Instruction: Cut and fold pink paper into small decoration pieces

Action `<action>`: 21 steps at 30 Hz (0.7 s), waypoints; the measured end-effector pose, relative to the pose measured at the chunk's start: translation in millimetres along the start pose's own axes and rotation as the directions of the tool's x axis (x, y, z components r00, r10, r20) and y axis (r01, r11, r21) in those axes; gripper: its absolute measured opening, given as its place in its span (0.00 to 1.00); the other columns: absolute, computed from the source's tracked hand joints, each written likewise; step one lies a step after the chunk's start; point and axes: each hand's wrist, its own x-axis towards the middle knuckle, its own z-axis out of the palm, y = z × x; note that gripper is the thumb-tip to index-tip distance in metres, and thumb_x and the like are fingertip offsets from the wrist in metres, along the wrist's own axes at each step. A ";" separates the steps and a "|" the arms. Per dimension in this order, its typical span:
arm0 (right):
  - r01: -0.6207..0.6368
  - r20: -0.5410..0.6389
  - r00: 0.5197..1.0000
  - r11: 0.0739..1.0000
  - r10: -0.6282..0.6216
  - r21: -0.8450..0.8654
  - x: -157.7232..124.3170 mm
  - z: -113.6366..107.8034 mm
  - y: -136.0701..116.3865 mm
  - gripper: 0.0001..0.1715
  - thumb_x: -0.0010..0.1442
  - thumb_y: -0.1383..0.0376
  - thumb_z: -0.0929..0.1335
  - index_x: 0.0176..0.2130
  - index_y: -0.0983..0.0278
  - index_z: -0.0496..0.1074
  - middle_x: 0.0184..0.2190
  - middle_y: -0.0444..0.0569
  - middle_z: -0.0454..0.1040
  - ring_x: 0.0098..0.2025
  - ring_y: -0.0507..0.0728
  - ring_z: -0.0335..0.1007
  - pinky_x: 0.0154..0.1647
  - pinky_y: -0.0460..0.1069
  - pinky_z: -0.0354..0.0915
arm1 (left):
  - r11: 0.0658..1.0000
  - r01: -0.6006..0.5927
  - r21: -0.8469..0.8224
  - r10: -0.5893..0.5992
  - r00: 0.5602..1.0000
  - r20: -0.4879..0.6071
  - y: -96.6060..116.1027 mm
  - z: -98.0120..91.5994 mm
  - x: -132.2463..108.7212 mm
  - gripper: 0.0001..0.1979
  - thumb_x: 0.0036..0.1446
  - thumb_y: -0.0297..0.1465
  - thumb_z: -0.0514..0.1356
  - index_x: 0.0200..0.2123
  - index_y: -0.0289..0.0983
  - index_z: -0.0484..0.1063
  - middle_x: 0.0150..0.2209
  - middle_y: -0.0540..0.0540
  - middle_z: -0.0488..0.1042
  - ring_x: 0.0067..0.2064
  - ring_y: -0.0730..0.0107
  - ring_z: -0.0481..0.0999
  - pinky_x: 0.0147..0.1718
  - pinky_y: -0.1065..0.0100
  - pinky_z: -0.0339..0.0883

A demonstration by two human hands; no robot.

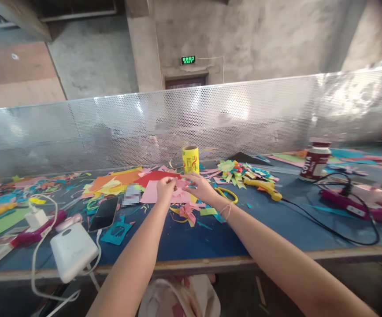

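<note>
With a yellow roll (191, 161) at twelve o'clock, my left grip (166, 186) pinches pink paper (180, 193); my right grip's (200, 187) closure I cannot tell. Light pressure should prevent creases.

Behind the table's (204, 244) far edge I see a perforated screen (191, 125), and a roll (191, 162) stands before it, about midway along. Nearer than the roll lie paper sheets (149, 192), with the left hand (166, 187) and right hand (201, 187) above them. Toward the left end, a power bank (73, 253) sits by the near edge, a phone (105, 213) behind and right of it. Right of the hands come scissors (233, 195), then a glue gun (266, 187); farther right stands a bottle (315, 162), with a power strip (354, 206) nearer the front edge.
</note>
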 end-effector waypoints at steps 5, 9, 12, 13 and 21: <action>0.046 0.005 0.999 0.997 -0.046 -0.064 0.0 1.5 2.8 0.17 0.50 0.67 0.68 0.41 0.59 0.75 0.39 0.51 0.72 0.42 0.56 0.68 0.43 0.52 0.65 | 0.976 0.122 -0.183 -0.114 0.992 0.052 9.0 7.0 -7.2 0.13 0.39 0.38 0.64 0.20 0.35 0.66 0.17 0.53 0.62 0.20 0.77 0.66 0.24 0.72 0.65; -0.036 -0.062 0.997 0.999 0.036 -0.003 1.3 2.1 6.0 0.16 0.49 0.67 0.68 0.40 0.58 0.75 0.37 0.50 0.73 0.39 0.56 0.68 0.40 0.52 0.66 | 0.968 0.106 -0.227 -0.070 0.984 0.161 11.3 11.8 -8.9 0.16 0.40 0.42 0.63 0.24 0.35 0.67 0.23 0.49 0.69 0.27 0.73 0.71 0.29 0.70 0.67; -0.097 -0.100 0.990 0.994 0.102 0.060 2.9 1.5 7.3 0.13 0.46 0.65 0.70 0.36 0.59 0.77 0.37 0.51 0.73 0.40 0.57 0.68 0.40 0.52 0.66 | 0.983 -0.021 -0.180 0.065 0.968 0.242 9.6 13.4 -8.7 0.16 0.39 0.37 0.66 0.32 0.35 0.70 0.32 0.45 0.73 0.34 0.69 0.73 0.35 0.69 0.67; -0.115 -0.101 0.987 0.989 0.124 0.088 3.4 1.2 7.5 0.13 0.45 0.64 0.70 0.35 0.59 0.77 0.38 0.51 0.73 0.40 0.58 0.68 0.41 0.53 0.66 | 0.986 -0.068 -0.154 0.106 0.961 0.254 9.2 13.3 -8.7 0.17 0.39 0.36 0.66 0.33 0.35 0.70 0.34 0.43 0.73 0.36 0.68 0.73 0.35 0.69 0.66; -0.157 -0.077 0.982 0.971 0.173 0.180 5.0 0.0 7.0 0.09 0.45 0.62 0.69 0.30 0.60 0.78 0.35 0.50 0.74 0.40 0.58 0.69 0.46 0.55 0.62 | 0.971 -0.240 0.008 0.226 0.928 0.297 10.3 9.5 -11.7 0.12 0.39 0.31 0.66 0.31 0.36 0.74 0.30 0.44 0.75 0.33 0.66 0.73 0.34 0.69 0.64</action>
